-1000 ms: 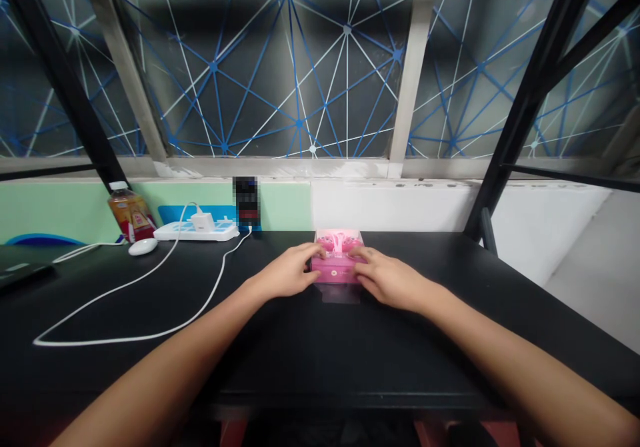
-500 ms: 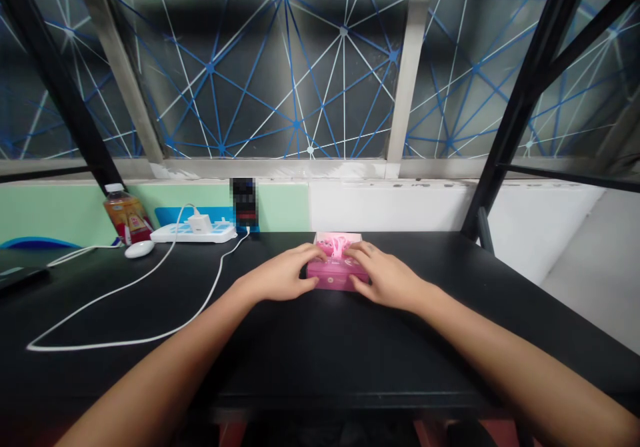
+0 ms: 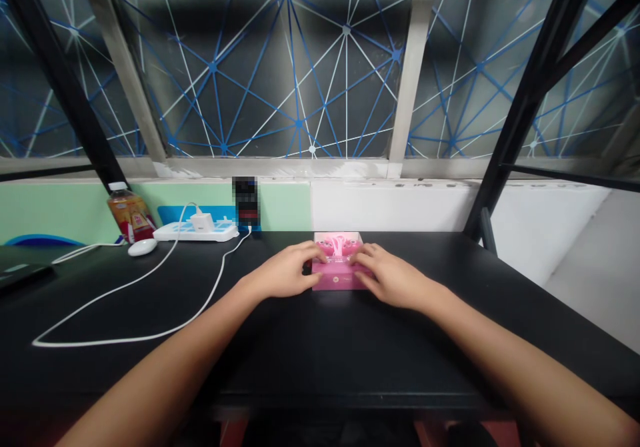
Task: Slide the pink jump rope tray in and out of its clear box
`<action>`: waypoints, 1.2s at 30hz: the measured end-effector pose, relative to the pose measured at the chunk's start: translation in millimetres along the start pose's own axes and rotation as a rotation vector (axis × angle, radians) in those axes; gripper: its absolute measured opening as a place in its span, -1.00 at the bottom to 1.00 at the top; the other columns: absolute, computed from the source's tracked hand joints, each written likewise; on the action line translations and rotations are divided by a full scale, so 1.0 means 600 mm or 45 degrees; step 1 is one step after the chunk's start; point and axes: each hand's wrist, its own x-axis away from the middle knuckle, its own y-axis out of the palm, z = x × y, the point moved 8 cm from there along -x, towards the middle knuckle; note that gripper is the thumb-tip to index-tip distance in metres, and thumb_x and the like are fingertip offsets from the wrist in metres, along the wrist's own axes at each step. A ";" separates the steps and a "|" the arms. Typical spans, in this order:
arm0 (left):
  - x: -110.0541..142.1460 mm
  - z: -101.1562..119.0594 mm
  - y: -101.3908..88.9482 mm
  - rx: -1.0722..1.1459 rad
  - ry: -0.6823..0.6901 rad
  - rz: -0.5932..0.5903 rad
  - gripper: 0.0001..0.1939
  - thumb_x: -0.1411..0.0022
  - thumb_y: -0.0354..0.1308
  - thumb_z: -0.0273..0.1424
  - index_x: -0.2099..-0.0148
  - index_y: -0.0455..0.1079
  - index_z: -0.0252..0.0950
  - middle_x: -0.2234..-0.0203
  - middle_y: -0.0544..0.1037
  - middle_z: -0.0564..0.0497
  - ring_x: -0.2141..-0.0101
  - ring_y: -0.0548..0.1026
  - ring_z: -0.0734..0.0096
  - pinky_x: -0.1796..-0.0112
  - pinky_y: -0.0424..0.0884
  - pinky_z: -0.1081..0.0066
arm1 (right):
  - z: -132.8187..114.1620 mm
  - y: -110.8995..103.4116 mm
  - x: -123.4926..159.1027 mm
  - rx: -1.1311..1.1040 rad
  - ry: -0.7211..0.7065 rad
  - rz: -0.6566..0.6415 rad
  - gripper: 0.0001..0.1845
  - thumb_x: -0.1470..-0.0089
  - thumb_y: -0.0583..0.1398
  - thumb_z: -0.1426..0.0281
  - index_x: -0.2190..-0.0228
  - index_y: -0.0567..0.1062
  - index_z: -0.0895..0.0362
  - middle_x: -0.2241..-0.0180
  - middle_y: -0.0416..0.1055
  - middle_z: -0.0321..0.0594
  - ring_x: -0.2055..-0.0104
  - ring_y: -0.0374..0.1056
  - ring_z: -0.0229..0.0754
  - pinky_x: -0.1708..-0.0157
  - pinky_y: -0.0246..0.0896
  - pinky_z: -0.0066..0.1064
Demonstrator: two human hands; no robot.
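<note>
A small pink box (image 3: 336, 282) lies on the black desk in front of me, with its front face toward me. Inside its upper part sit pink pieces with a pale pink looped cord (image 3: 339, 244); their exact kind is unclear. My left hand (image 3: 295, 270) grips the box's left side, fingers over the top and thumb near the lower front corner. On the right side, my right hand (image 3: 387, 274) holds it likewise, fingertips on the top edge and thumb against the front. Both hands have bent fingers and cover the box's ends.
To the left, a white power strip (image 3: 220, 234) carries a plugged charger (image 3: 202, 222), whose white cable (image 3: 125, 342) loops over the desk (image 3: 350, 354). A phone (image 3: 247, 202) leans on the wall. A mouse (image 3: 143, 247), a drink bottle (image 3: 130, 214) and a dark laptop edge (image 3: 25, 275) are further left.
My right fingers have shifted slightly outward, so more of the pink contents shows. The box has barely moved, and both hands stay at its sides. The view has shifted slightly.
</note>
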 end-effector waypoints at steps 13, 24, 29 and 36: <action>0.004 -0.016 0.005 0.145 -0.081 -0.047 -0.64 -0.06 0.10 -0.52 0.04 0.36 -0.21 0.06 0.38 -0.05 0.20 0.44 0.33 0.22 0.41 0.35 | 0.007 -0.001 -0.003 -0.239 0.018 -0.093 -0.41 0.03 0.06 0.66 -0.06 0.37 0.10 -0.06 0.31 -0.12 -0.13 0.20 -0.07 -0.13 0.16 -0.16; 0.004 -0.010 0.002 0.187 -0.031 -0.062 -0.69 -0.14 0.15 -0.45 0.03 0.40 -0.20 0.01 0.41 -0.05 0.12 0.44 0.29 0.14 0.41 0.31 | 0.010 0.000 -0.004 -0.050 0.082 -0.011 -0.73 -0.27 0.02 0.41 0.12 0.48 0.10 0.14 0.48 -0.13 0.12 0.41 -0.12 0.10 0.32 -0.23; 0.003 0.001 -0.007 0.223 -0.008 -0.059 -0.76 -0.23 0.08 -0.43 0.05 0.43 -0.19 0.00 0.42 -0.05 0.05 0.42 0.28 0.08 0.39 0.27 | 0.010 -0.009 0.003 -0.049 0.113 -0.043 -0.72 -0.26 0.03 0.37 0.06 0.43 0.09 0.07 0.43 -0.10 0.01 0.34 -0.07 0.02 0.27 -0.19; 0.000 -0.005 -0.008 0.207 -0.045 0.003 -0.81 -0.26 0.10 -0.34 0.10 0.45 -0.19 0.07 0.46 -0.03 0.12 0.45 0.30 0.11 0.40 0.29 | -0.017 -0.009 0.016 -0.094 0.045 -0.252 -0.06 0.14 0.36 0.06 -0.22 0.21 0.08 -0.23 0.13 0.02 -0.25 0.04 0.18 -0.14 0.07 -0.02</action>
